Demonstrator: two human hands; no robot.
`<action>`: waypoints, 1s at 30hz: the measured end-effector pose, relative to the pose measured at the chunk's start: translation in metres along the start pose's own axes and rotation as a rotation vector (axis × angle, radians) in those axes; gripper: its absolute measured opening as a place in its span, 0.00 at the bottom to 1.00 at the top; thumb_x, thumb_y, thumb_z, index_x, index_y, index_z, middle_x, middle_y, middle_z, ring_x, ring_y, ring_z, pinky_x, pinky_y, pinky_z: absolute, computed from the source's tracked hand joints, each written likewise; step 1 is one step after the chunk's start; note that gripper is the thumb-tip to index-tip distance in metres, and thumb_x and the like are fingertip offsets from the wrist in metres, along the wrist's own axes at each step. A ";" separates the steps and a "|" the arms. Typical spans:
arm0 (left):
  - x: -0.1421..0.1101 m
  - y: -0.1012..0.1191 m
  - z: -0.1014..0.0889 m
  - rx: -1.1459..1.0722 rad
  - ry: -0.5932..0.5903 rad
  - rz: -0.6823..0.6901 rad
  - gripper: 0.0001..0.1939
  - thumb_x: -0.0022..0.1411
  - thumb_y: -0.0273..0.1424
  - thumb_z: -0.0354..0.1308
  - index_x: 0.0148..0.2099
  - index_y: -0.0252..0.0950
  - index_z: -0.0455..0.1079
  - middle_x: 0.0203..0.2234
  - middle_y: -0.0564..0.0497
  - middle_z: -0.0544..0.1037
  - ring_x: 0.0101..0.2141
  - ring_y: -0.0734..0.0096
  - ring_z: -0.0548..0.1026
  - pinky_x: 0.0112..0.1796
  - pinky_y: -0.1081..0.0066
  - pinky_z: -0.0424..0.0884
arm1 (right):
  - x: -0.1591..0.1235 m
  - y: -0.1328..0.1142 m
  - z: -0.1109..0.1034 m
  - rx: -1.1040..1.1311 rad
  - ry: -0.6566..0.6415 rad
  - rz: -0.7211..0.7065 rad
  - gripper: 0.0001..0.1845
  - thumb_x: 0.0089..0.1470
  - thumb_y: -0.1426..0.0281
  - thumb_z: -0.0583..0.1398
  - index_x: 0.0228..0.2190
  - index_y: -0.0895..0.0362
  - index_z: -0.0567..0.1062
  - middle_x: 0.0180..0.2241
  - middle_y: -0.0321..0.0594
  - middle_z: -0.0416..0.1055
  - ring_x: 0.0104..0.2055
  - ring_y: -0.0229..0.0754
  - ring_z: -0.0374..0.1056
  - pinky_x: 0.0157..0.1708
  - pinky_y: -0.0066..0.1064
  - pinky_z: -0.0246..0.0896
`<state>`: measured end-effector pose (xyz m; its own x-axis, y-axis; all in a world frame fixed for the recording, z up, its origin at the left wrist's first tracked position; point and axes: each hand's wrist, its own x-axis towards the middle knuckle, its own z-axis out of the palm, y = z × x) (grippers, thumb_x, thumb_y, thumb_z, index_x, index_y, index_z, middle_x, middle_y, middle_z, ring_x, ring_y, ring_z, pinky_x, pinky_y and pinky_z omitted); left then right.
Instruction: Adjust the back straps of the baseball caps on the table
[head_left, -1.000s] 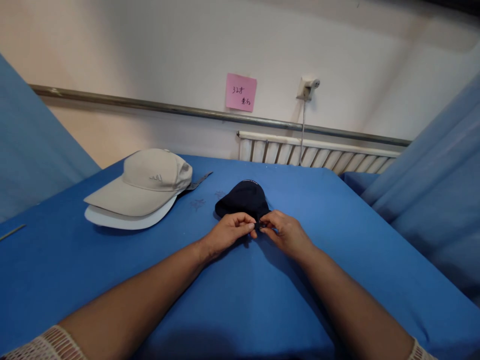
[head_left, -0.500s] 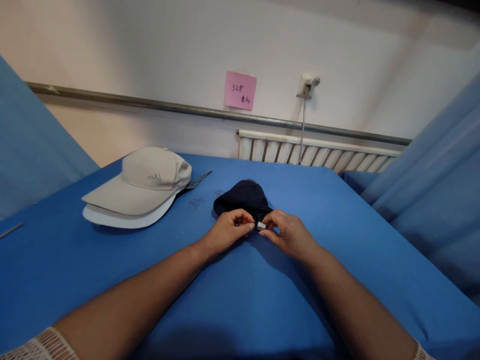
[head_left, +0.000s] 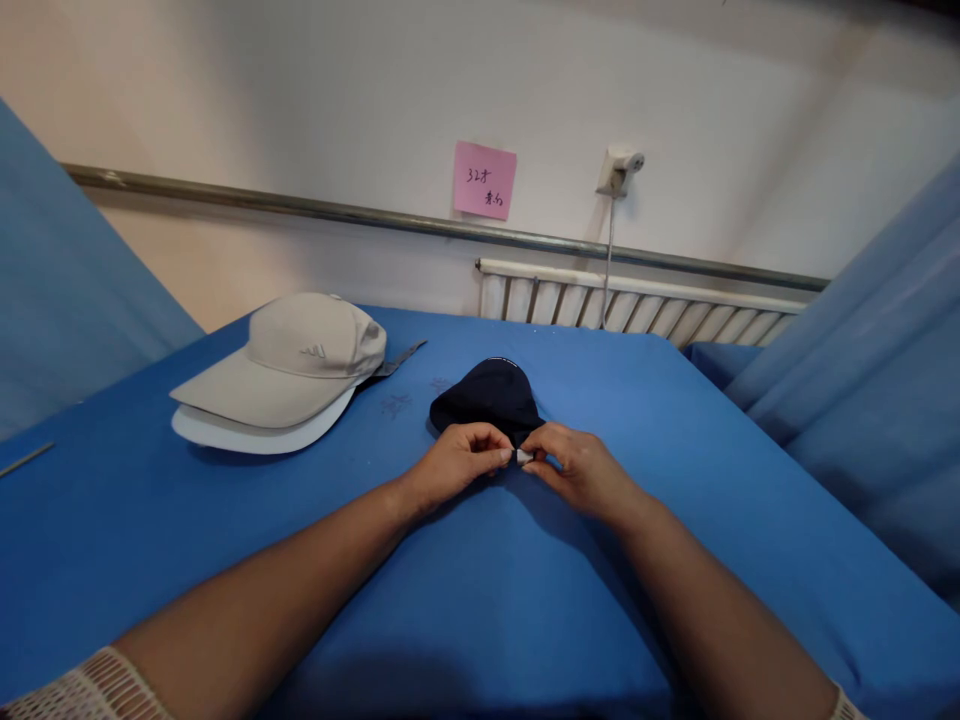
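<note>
A dark navy cap [head_left: 487, 392] lies on the blue-covered table, its near side facing me. At that near edge, a small whitish, shiny buckle [head_left: 523, 456] shows between my fingertips. From the left, my left hand [head_left: 466, 462] pinches the dark strap beside the buckle with thumb and forefinger. My right hand [head_left: 574, 465] pinches the buckle and the strap from the right. The two sets of fingertips almost meet, and much of the strap is hidden behind them.
Stacked light caps [head_left: 304, 345] stand on the blue table cover [head_left: 420, 620] at the left, a grey strap trailing behind. A thin stick [head_left: 27, 459] lies at the far left. Behind are a radiator [head_left: 577, 295] and a metal rail [head_left: 337, 211]; blue curtains [head_left: 862, 400] hang both sides.
My right fingers have closed further over the buckle, and my left fingertips are slightly nearer to it. The whole view has shifted a little; the caps lie as before.
</note>
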<state>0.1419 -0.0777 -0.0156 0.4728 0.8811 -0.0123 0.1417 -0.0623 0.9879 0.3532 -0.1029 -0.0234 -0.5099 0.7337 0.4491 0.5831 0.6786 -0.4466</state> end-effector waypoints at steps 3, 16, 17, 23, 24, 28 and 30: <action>0.001 -0.002 0.001 0.008 0.012 0.003 0.10 0.53 0.36 0.63 0.33 0.33 0.74 0.21 0.55 0.71 0.24 0.77 0.65 0.27 0.73 0.60 | 0.000 0.001 0.000 0.029 0.003 0.000 0.07 0.58 0.72 0.59 0.40 0.54 0.72 0.37 0.40 0.73 0.36 0.40 0.70 0.37 0.32 0.65; -0.001 0.000 0.007 0.037 0.091 0.087 0.10 0.52 0.36 0.64 0.31 0.34 0.70 0.23 0.55 0.70 0.25 0.77 0.66 0.28 0.74 0.63 | 0.000 0.000 0.004 0.027 0.034 -0.007 0.06 0.59 0.71 0.59 0.40 0.55 0.72 0.37 0.41 0.73 0.36 0.40 0.70 0.37 0.33 0.66; -0.001 -0.001 0.007 0.036 0.104 0.097 0.10 0.52 0.35 0.64 0.32 0.34 0.70 0.24 0.55 0.71 0.26 0.77 0.66 0.28 0.74 0.63 | 0.000 0.000 0.004 0.032 0.044 -0.008 0.06 0.59 0.71 0.60 0.40 0.55 0.72 0.37 0.41 0.73 0.36 0.40 0.70 0.37 0.33 0.66; 0.000 -0.004 0.007 -0.062 0.098 0.100 0.11 0.54 0.34 0.63 0.38 0.34 0.70 0.25 0.54 0.73 0.27 0.75 0.71 0.30 0.72 0.67 | 0.004 0.002 0.006 0.108 0.130 -0.033 0.06 0.59 0.69 0.60 0.40 0.54 0.73 0.34 0.40 0.73 0.35 0.39 0.69 0.34 0.31 0.66; 0.000 -0.003 0.007 -0.060 0.100 0.103 0.11 0.54 0.34 0.63 0.37 0.34 0.70 0.25 0.54 0.73 0.26 0.75 0.71 0.30 0.72 0.67 | 0.004 0.003 0.006 0.111 0.142 -0.045 0.06 0.59 0.69 0.60 0.40 0.54 0.73 0.34 0.40 0.73 0.35 0.40 0.70 0.35 0.31 0.66; 0.000 -0.001 0.008 -0.036 0.148 0.116 0.09 0.52 0.34 0.64 0.32 0.34 0.70 0.23 0.55 0.72 0.25 0.76 0.69 0.28 0.73 0.66 | 0.004 0.006 0.009 0.126 0.170 -0.063 0.07 0.59 0.69 0.59 0.41 0.53 0.73 0.35 0.40 0.73 0.35 0.40 0.70 0.35 0.31 0.66; 0.000 0.000 0.009 -0.023 0.150 0.106 0.09 0.52 0.34 0.64 0.31 0.34 0.70 0.22 0.55 0.72 0.24 0.76 0.68 0.27 0.73 0.65 | 0.003 0.006 0.011 0.144 0.165 -0.054 0.07 0.59 0.69 0.60 0.41 0.53 0.73 0.35 0.40 0.74 0.35 0.39 0.70 0.35 0.31 0.66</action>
<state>0.1494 -0.0817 -0.0169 0.3492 0.9301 0.1138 0.0771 -0.1496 0.9857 0.3482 -0.0960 -0.0334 -0.4209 0.6885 0.5906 0.4553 0.7234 -0.5190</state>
